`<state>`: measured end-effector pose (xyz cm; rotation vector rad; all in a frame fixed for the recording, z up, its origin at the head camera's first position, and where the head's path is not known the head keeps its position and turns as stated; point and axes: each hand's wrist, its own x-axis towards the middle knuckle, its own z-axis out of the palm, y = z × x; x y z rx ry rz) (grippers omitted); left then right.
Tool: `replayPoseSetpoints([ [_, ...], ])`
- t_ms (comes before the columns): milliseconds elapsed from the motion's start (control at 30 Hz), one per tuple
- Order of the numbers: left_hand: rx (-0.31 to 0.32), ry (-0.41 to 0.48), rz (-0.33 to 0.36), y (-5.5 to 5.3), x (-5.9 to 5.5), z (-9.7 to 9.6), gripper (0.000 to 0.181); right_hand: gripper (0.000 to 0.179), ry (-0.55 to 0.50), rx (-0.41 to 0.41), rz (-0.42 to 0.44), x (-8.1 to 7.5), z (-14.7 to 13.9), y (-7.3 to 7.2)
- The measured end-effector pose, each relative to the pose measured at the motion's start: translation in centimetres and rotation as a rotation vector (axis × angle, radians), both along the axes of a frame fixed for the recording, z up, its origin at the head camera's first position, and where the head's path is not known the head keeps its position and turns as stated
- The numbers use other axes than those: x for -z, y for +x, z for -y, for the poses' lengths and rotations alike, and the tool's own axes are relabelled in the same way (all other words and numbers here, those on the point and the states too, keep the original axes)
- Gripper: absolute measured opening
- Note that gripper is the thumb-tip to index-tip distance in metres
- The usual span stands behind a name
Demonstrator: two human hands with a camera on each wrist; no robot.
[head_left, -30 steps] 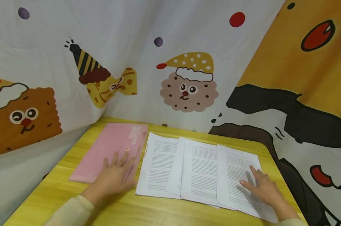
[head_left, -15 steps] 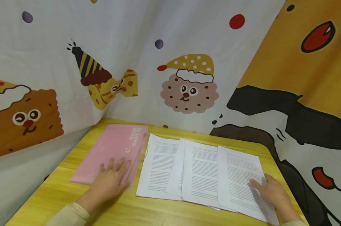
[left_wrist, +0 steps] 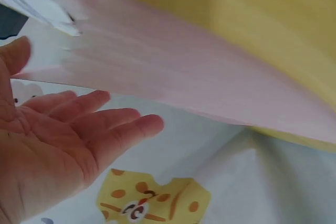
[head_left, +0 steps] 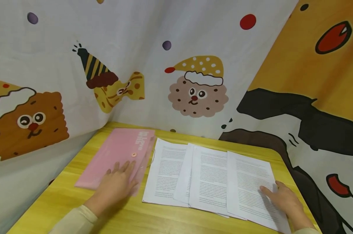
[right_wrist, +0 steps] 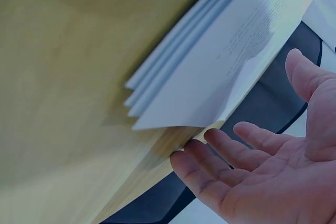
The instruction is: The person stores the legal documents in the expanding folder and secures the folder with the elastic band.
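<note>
A pink document folder [head_left: 113, 156] with a round button and pale lettering lies at the left of the yellow table. My left hand [head_left: 115, 183] is spread, palm down, over its lower right part; in the left wrist view the fingers [left_wrist: 121, 129] are straight and hold nothing. To the right, printed papers lie fanned out: a left stack [head_left: 169, 172], a middle stack [head_left: 210, 178] and a right stack [head_left: 249, 185]. My right hand [head_left: 284, 200] is at the right stack's outer edge, thumb above the page. Its relaxed fingers [right_wrist: 210, 177] show beside the paper's corner in the right wrist view.
The yellow wooden table [head_left: 153, 221] has its right edge close to my right hand. A white curtain [head_left: 129, 39] with cartoon prints hangs right behind the table and along both sides.
My right hand has moved from over the right stack's page to its outer edge. My left hand has shifted slightly down and toward me over the folder. The papers stay in place.
</note>
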<state>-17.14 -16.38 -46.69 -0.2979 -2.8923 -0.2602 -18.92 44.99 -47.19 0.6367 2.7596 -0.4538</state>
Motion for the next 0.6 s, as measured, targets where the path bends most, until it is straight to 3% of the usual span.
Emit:
replayPoseSetpoints([
  [233, -0.057, -0.033, 0.135, -0.9, -0.7, -1.9, 0.064, 0.127, 0.006, 0.004, -0.004, 0.1, 0.2, 0.1],
  [300, -0.048, -0.038, 0.128, -1.4, -0.6, -2.4, 0.067, 0.125, 0.015, 0.001, -0.006, 0.1, 0.3, 0.1],
  [467, 0.017, -0.069, 0.025, -3.2, -0.8, -3.4, 0.068, 0.122, 0.013, -0.008, -0.005, -0.1, 0.3, 0.3],
  [600, 0.068, -0.103, 0.035, -4.7, -1.0, -3.8, 0.070, 0.123, -0.005, -0.001, 0.007, -0.3, 0.5, 0.2],
])
